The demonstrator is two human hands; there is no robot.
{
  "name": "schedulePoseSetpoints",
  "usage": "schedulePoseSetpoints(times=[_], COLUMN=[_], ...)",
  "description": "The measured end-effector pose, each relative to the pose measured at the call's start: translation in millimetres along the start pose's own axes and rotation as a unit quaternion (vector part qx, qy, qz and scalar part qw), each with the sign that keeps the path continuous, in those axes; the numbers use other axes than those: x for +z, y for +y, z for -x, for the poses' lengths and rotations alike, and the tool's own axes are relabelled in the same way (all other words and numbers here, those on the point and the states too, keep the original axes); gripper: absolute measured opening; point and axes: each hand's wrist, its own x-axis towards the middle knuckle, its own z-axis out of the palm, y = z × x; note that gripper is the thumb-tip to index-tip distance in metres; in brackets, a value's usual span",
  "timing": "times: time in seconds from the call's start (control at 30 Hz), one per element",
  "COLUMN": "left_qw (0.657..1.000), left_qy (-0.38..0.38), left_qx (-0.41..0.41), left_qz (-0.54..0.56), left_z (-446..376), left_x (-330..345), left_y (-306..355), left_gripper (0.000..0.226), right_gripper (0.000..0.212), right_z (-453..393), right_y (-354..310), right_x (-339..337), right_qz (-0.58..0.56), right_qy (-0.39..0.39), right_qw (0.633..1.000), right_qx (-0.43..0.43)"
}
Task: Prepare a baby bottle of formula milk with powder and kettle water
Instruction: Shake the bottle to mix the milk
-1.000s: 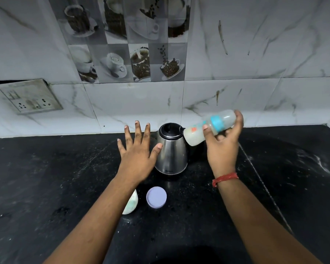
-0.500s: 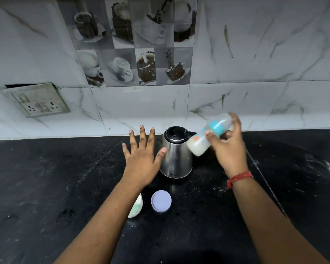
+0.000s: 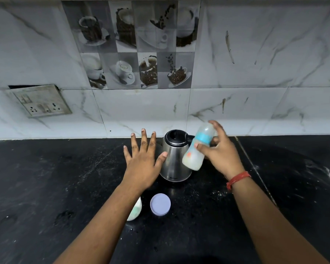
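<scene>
The black speckled stone tabletop (image 3: 46, 187) carried a brushed steel electric kettle with a black lid (image 3: 174, 159), likely heavy if full and best taken by its handle behind. The left hand (image 3: 143, 164) hovered flat, fingers spread, holding nothing. The right hand (image 3: 220, 157) grasped the clear plastic baby bottle with a blue collar (image 3: 197, 147), tilted in the air beside the kettle; milky inside, light, smooth, maybe slippery. A round lilac plastic lid (image 3: 160, 204) lay nearer.

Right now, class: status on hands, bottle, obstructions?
Left hand open, spread. Right hand grips tilted milky plastic baby bottle. Steel kettle directly behind it.
</scene>
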Motion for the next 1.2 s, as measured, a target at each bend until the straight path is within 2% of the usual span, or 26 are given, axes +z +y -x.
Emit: schedulePoseSetpoints(times=[0.07, 0.1, 0.13, 0.2, 0.23, 0.27, 0.37, 0.4, 0.43, 0.5, 0.53, 0.57, 0.63, 0.67, 0.7, 0.77, 0.8, 0.83, 0.9, 0.93, 0.97, 1.03, 1.07, 1.1, 1.17, 1.2], left_qw=[1.000, 1.000, 1.000, 1.000, 1.000, 1.000, 1.000, 1.000, 1.000, 1.000, 1.000, 1.000, 1.000, 1.000, 1.000, 1.000, 1.000, 1.000, 1.000, 1.000, 1.000, 1.000, 1.000, 1.000, 1.000, 1.000], left_qy=[0.002, 0.003, 0.002, 0.001, 0.001, 0.001, 0.001, -0.001, -0.002, -0.005, -0.006, -0.006, -0.005, -0.007, -0.009, -0.009, -0.009, -0.009, -0.009, -0.010, -0.011, -0.012, -0.012, -0.012, -0.011, -0.012], left_qx=[0.002, 0.004, 0.005, 0.006, 0.006, 0.005, 0.006, 0.007, 0.007, 0.007, 0.007, 0.008, 0.009, 0.009, 0.009, 0.008, 0.007, 0.006, 0.004, 0.005, 0.006, 0.007, 0.006, 0.004, -0.001, -0.001], left_qz=[0.002, 0.002, 0.000, -0.002, -0.004, -0.004, -0.007, -0.010, -0.012, -0.012, -0.011, -0.009, -0.009, -0.010, -0.011, -0.011, -0.010, -0.008, -0.009, -0.010, -0.011, -0.010, -0.008, -0.007, -0.006, -0.006], left_z=[0.1, 0.3, 0.3, -0.7, -1.4, -1.9, -2.6, -2.8, -3.1, -4.7, -5.4, -5.6, -6.2, -6.2, -6.3, -7.3, -8.1, -8.7, -9.2, -9.2, -9.3, -11.0, -12.0, -13.3, -14.6, -14.7], left_x=[-0.1, -0.4, -0.3, 0.2, 0.1, 0.0, 0.9, 1.3, 1.8, 2.5, 2.1, 1.7, 1.5, 1.1, 0.8, 0.5, 0.1, 0.3, 0.9, 1.4, 1.9, 1.9, 1.5, 0.9, 0.6, 0.8], left_y=[1.5, 2.0, 2.1, 2.4, 2.5, 2.6, 2.3, 2.4, 2.4, 2.9, 3.2, 3.7, 5.1, 5.4, 5.3, 4.7, 4.0, 3.6, 3.6, 3.5, 3.5, 3.5, 3.0, 2.8, 2.5, 2.4], left_gripper=[0.080, 0.080, 0.080, 0.081, 0.081, 0.081, 0.081, 0.081, 0.080, 0.081, 0.082, 0.084, 0.088, 0.089, 0.089, 0.085, 0.084, 0.083, 0.083, 0.082, 0.082, 0.082, 0.083, 0.083, 0.083, 0.082], right_gripper=[0.074, 0.076, 0.078, 0.079, 0.079, 0.078, 0.073, 0.075, 0.077, 0.080, 0.080, 0.079, 0.076, 0.077, 0.079, 0.082, 0.081, 0.079, 0.077, 0.077, 0.078, 0.081, 0.081, 0.078, 0.075, 0.076], right_z=[2.8, 3.6, 5.7, 5.8, 6.4, 4.7, 1.5, 1.2, 2.8, 3.2, 3.0, 1.8, -0.1, -0.8, 1.5, 3.6, 4.5, 2.9, -0.3, -2.9, -2.7, -3.1, -2.6, -3.6, -4.5, -5.5], right_y=[-2.6, -2.0, -4.9, -1.3, -1.2, 0.0, -1.3, -2.2, -4.3, 0.4, 2.5, 5.4, 8.6, 10.2, 6.7, 10.0, 9.7, 11.3, 12.0, 12.8, 8.5, 9.6, 9.5, 11.0, 9.1, 10.0], right_x=[0.4, 1.5, 3.0, 4.9, 3.5, 0.5, -5.3, -5.9, -5.0, -1.8, -1.2, -1.4, -0.5, 1.0, 3.6, 7.4, 7.7, 5.5, 1.6, 0.2, 0.0, 1.6, 2.0, -0.3, -3.1, -3.8], right_qz=[-0.097, -0.097, -0.074, 0.029, 0.052, 0.050, -0.056, -0.054, -0.032, 0.051, 0.058, 0.034, -0.066, -0.076, -0.063, 0.037, 0.048, 0.030, -0.077, -0.088, -0.076, 0.024, 0.040, 0.024, -0.097, -0.126], right_qy=[0.123, 0.148, 0.131, -0.002, -0.033, -0.022, 0.131, 0.135, 0.101, -0.024, -0.030, 0.000, 0.116, 0.134, 0.115, 0.003, -0.001, 0.023, 0.129, 0.148, 0.129, 0.005, -0.011, 0.010, 0.125, 0.158], right_qw=[0.988, 0.984, 0.988, 0.999, 0.998, 0.998, 0.990, 0.989, 0.993, 0.998, 0.998, 0.999, 0.991, 0.988, 0.991, 0.999, 0.999, 0.999, 0.989, 0.985, 0.989, 0.999, 0.999, 0.999, 0.987, 0.979], right_qx=[-0.002, -0.017, -0.029, -0.031, -0.017, -0.010, -0.022, -0.033, -0.044, -0.031, -0.018, -0.007, -0.003, -0.010, -0.018, -0.026, -0.019, -0.014, -0.005, -0.012, -0.017, -0.024, -0.019, -0.019, -0.017, -0.026])
